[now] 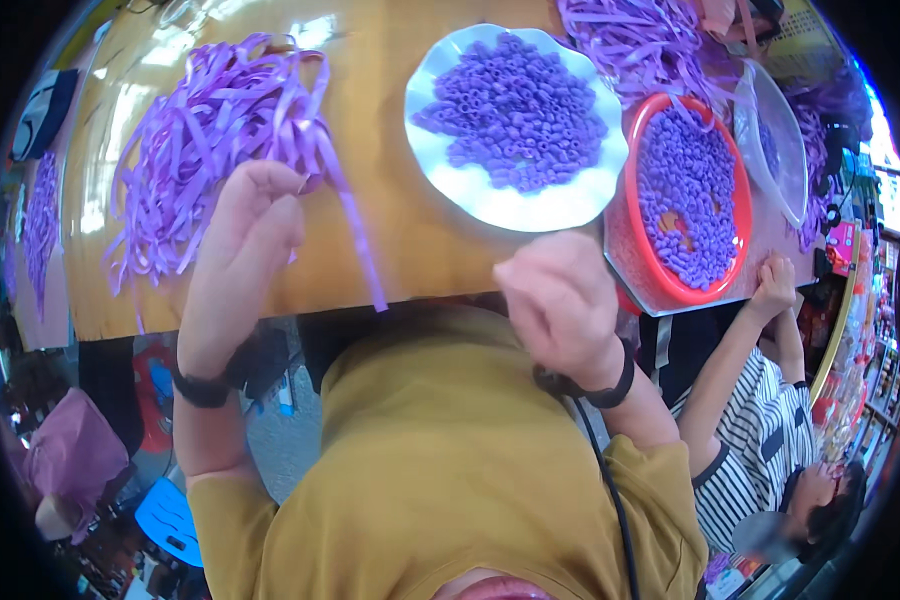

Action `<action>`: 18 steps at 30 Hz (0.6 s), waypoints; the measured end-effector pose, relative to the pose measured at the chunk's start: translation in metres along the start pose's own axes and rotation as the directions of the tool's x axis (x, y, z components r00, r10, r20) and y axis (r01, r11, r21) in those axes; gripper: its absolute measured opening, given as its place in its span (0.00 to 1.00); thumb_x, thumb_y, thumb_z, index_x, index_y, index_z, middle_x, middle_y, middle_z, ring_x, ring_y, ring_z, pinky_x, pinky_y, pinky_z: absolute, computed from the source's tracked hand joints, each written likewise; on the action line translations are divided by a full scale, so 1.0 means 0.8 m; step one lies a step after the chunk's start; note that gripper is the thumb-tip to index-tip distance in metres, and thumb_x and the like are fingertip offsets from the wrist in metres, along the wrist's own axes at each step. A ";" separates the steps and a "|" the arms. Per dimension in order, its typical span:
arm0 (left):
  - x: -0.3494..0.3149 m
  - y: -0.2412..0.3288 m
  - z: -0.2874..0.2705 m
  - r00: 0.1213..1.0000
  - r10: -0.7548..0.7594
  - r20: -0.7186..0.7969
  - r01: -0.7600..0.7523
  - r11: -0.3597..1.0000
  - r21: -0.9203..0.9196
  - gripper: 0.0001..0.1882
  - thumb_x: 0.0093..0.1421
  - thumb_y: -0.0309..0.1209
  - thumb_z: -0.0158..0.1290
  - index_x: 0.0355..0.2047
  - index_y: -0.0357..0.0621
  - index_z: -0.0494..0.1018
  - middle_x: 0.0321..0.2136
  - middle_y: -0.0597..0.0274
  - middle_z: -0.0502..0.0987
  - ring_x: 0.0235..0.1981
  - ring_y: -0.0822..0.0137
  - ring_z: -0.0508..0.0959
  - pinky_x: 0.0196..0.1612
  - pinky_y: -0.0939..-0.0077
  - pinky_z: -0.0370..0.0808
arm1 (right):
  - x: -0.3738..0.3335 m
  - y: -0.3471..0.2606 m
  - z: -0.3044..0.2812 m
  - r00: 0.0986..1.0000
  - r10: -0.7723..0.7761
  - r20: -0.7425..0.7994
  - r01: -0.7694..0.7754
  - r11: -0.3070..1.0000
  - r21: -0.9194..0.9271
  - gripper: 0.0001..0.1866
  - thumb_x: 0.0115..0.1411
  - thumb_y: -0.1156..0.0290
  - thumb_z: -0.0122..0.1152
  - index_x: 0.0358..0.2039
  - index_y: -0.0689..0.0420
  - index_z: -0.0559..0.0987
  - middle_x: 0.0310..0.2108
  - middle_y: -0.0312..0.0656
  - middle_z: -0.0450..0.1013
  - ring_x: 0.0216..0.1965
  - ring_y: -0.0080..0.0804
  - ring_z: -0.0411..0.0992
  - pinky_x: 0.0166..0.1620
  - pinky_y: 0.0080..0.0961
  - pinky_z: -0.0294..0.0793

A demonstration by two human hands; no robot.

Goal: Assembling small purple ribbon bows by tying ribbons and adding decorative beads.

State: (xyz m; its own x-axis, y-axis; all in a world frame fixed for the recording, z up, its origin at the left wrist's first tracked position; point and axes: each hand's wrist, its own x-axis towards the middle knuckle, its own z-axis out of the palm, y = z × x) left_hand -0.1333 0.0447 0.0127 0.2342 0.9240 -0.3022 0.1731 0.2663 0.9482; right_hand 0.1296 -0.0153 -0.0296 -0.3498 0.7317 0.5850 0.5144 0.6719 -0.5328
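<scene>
The left hand (245, 240) pinches a purple ribbon strand (355, 225) from the ribbon pile (205, 130) near the counter (410, 250) front edge. The right hand (560, 300) is fisted beside a white plate of purple beads (515, 115); a red basket (685, 195) sits farther right.

Ribbons (210, 130) left of bead plate (560, 205)

Glossy wooden table (410, 250), shiny purple ribbon strips (200, 130), smooth white plate (530, 205), glossy red plastic basin (642, 255)
</scene>
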 end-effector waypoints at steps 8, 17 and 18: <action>0.028 0.027 0.076 0.875 0.402 0.271 -0.485 0.708 0.514 0.05 0.55 0.20 0.47 0.33 0.35 0.71 0.25 0.61 0.67 0.26 0.70 0.68 0.30 0.79 0.65 | 0.016 0.043 -0.012 0.939 0.302 -0.163 -0.341 0.879 -0.333 0.17 0.48 0.73 0.60 0.41 0.63 0.75 0.43 0.47 0.70 0.45 0.43 0.67 0.49 0.35 0.64; 0.073 0.025 0.131 0.813 0.424 0.400 -0.576 0.476 0.665 0.07 0.54 0.18 0.47 0.34 0.38 0.71 0.27 0.54 0.69 0.29 0.57 0.73 0.31 0.71 0.69 | 0.014 0.053 -0.006 0.942 0.308 -0.133 -0.336 0.855 -0.395 0.17 0.47 0.69 0.62 0.39 0.60 0.77 0.43 0.43 0.70 0.48 0.42 0.65 0.52 0.37 0.58; 0.074 0.026 0.133 0.811 0.420 0.406 -0.578 0.473 0.665 0.07 0.54 0.18 0.47 0.34 0.38 0.71 0.27 0.54 0.69 0.29 0.57 0.73 0.31 0.71 0.69 | 0.014 0.052 -0.006 0.942 0.303 -0.144 -0.336 0.858 -0.388 0.17 0.47 0.69 0.62 0.38 0.60 0.77 0.43 0.43 0.70 0.48 0.42 0.65 0.52 0.37 0.58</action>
State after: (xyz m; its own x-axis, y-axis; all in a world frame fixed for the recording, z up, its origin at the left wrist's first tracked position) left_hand -0.0141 0.0759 0.0037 0.6513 0.7503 0.1137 0.5827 -0.5904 0.5585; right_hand 0.1511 0.0204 -0.0425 -0.0606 0.8765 0.4775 0.8627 0.2867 -0.4167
